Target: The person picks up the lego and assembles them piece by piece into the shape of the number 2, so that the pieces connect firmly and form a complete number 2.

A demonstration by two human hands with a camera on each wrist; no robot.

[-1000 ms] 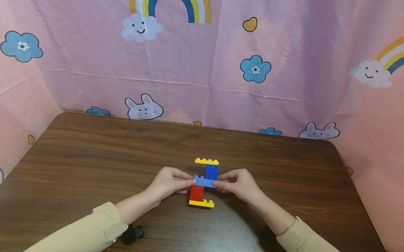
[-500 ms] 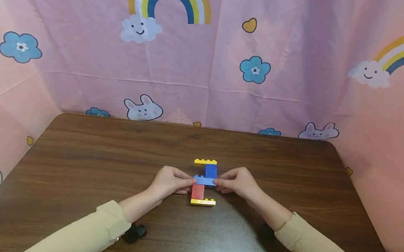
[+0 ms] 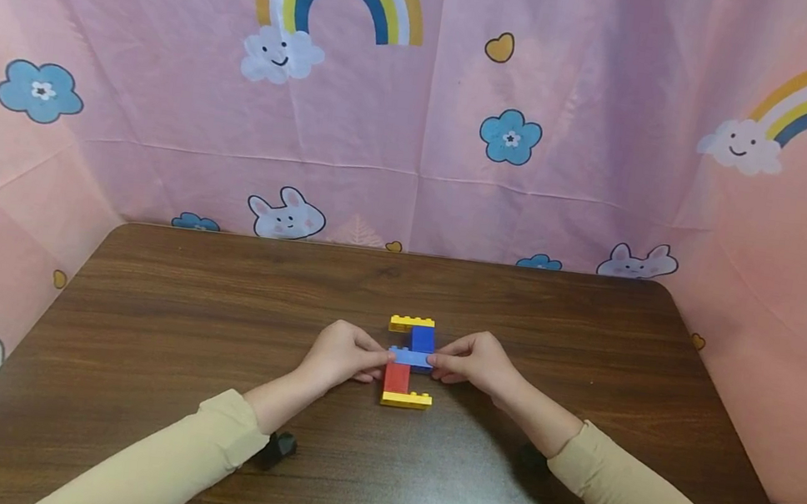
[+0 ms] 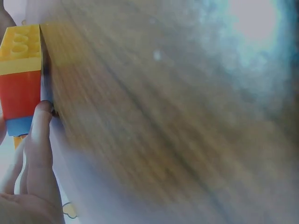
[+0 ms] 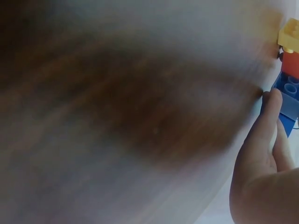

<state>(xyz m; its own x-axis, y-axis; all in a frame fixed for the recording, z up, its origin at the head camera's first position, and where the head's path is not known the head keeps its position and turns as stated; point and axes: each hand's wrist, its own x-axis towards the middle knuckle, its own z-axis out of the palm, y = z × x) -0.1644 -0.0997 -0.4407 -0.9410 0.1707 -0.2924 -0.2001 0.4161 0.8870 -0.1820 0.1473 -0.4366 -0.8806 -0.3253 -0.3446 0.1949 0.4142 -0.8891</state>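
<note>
Between the two hands is a joined toy brick build. A light blue brick [image 3: 411, 358] forms its middle. Behind it stands a dark blue brick [image 3: 422, 339] with a long yellow brick [image 3: 413, 321] at the far end; in front, a red brick [image 3: 397, 378] leads to another yellow brick [image 3: 406, 400] at the near end. My left hand [image 3: 341, 355] pinches the light blue brick's left end, its thumb on top. At the right end my right hand [image 3: 476, 363] pinches the same brick. Both wrist views show fingertips at the bricks; the build's underside is hidden.
A dark brown wooden table [image 3: 219, 280] lies beneath. One small black object [image 3: 277, 448] is beside the left sleeve, and a dark shape [image 3: 532, 460] is partly covered by the right forearm. A pink patterned cloth [image 3: 422, 103] hangs around the back and sides.
The build has tilted slightly between the hands, so more of the far yellow brick's side shows. My left hand has shifted a little up in the head view. Both hands keep their pinch.
</note>
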